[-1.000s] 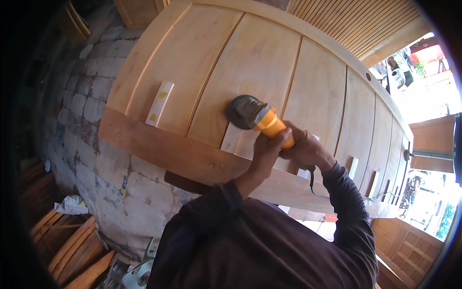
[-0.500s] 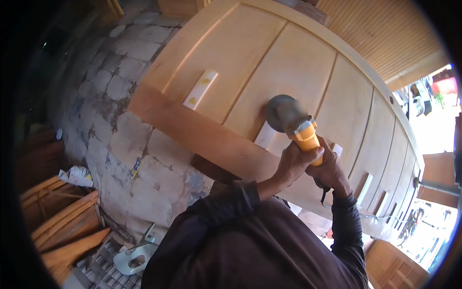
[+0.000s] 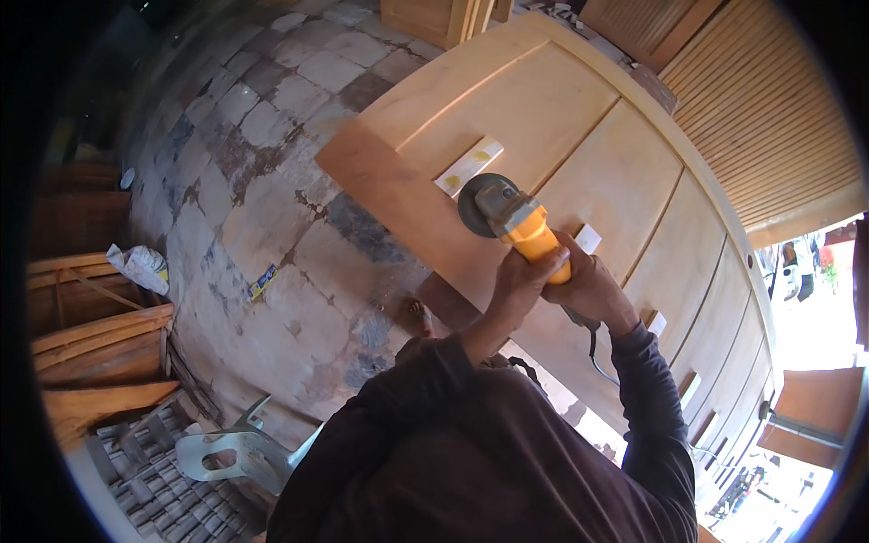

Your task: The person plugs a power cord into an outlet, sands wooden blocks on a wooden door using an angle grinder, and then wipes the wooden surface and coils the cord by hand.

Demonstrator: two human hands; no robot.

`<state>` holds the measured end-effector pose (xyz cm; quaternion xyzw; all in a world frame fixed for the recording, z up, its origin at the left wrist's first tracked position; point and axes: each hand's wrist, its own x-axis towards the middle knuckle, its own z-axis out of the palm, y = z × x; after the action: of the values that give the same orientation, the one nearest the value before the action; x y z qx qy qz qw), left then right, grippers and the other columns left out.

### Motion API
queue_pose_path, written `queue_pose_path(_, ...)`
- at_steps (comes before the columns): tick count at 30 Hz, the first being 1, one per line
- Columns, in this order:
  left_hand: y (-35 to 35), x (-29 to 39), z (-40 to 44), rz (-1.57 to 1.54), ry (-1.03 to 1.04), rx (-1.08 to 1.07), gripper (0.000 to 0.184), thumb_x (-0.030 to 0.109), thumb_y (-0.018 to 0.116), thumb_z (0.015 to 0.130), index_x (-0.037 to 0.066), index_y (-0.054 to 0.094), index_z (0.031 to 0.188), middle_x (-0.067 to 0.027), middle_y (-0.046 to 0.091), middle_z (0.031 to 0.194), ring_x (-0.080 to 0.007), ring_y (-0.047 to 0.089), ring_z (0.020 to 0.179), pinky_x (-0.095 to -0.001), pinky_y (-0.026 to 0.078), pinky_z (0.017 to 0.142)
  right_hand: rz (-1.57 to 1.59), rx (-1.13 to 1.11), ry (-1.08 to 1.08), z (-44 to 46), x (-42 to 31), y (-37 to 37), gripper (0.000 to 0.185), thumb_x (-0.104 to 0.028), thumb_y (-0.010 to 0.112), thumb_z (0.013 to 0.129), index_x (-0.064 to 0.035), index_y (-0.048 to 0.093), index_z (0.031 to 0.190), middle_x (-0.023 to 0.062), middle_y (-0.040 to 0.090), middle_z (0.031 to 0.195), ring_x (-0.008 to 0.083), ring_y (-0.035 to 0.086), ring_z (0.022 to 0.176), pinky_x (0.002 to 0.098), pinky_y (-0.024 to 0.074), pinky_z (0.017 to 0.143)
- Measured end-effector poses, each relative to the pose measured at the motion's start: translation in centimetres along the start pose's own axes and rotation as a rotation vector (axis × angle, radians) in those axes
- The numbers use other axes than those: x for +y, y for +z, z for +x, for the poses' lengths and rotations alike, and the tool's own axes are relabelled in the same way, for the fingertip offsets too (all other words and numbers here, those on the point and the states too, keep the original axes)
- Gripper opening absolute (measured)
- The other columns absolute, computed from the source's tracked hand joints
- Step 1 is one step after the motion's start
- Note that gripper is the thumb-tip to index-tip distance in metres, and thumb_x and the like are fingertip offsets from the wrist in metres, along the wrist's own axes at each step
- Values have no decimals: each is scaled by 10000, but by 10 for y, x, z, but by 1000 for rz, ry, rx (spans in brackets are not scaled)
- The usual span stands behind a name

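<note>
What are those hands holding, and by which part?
The left hand and right hand grip a power tool by its orange body, behind the dark disc.

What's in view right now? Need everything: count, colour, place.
Wooden panel: 1, light brown, centre to right
Angle grinder: 1, orange and grey, dark disc, at the panel's near side
Cord: 1, dark, below the grinder
Blocks: at least 4, pale, along the panel
Slatted panel: at least 1, brown, upper right
Other wooden pieces: several, brown, top, left and right
Wrapper: 1, blue and yellow, floor
Bag: 1, mostly white, left
Plastic chair: 1, pale, lower left
Floor: 1, grey-brown, left
Sleeves: 2, dark, bottom
Left hand: 1, on grinder
Right hand: 1, on grinder
</note>
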<state>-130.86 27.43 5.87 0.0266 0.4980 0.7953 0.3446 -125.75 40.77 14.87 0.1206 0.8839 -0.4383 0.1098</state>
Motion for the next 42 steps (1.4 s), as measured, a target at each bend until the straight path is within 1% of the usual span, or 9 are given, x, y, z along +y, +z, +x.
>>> queue_pose_path(3,-18,12,11,-62,48,-9,472,298,773,1001,-4,602,1321,-74,687,1155,-126,691,1029,-291,574,857,6,-13,-119,28,6,12,770,-192,836,810,-128,513,1506,199,760,1163,350,748,1110,426,577,966)
queue_pose_path(6,-32,21,20,-67,64,19,451,288,784,995,-4,615,1295,-72,695,1139,-129,693,1019,-299,574,873,-39,-52,-116,46,-3,16,784,-204,833,817,-122,495,1520,192,759,1167,344,746,1116,421,576,965)
queue_pose_path(12,-44,28,28,-157,78,99,397,241,796,988,-4,640,1259,-57,705,1112,-126,699,996,-296,583,872,62,-102,-151,66,-11,23,795,-229,827,819,-114,483,1527,196,764,1152,354,751,1095,422,578,949)
queue_pose_path(21,-47,25,48,-190,42,116,425,231,807,977,-6,632,1284,-61,701,1137,-139,702,1017,-314,589,894,-40,-119,-62,84,-11,17,777,-261,834,825,-114,496,1509,214,768,1139,385,745,1106,438,574,953)
queue_pose_path(30,-31,30,76,-88,4,80,444,264,807,973,-19,641,1272,-85,715,1127,-148,711,1030,-318,592,887,-11,-30,-51,99,16,2,808,-286,888,802,-150,532,1514,151,760,1213,298,738,1140,425,563,996)
queue_pose_path(33,-31,28,73,-30,24,116,447,261,806,976,-19,637,1280,-85,712,1131,-144,710,1031,-314,594,886,14,-49,-114,99,19,6,801,-274,877,806,-153,526,1516,157,765,1194,307,743,1131,419,569,987)
queue_pose_path(36,-40,18,63,-65,62,128,454,252,810,974,-21,633,1291,-85,706,1146,-140,707,1037,-309,593,887,-34,-97,-56,90,1,6,798,-259,862,806,-157,519,1520,168,768,1171,323,748,1117,416,575,972)
queue_pose_path(39,-39,18,53,-128,109,153,459,260,810,973,-22,637,1292,-88,702,1161,-138,704,1042,-306,590,887,92,-151,-67,92,8,14,788,-175,858,795,-129,538,1514,125,753,1209,256,732,1127,397,560,993)
queue_pose_path(42,-39,21,51,-117,96,175,454,279,799,979,-12,638,1288,-82,694,1156,-136,697,1035,-305,582,866,19,-162,-26,94,0,12,780,-182,854,802,-122,531,1510,131,754,1196,259,737,1112,387,561,989)
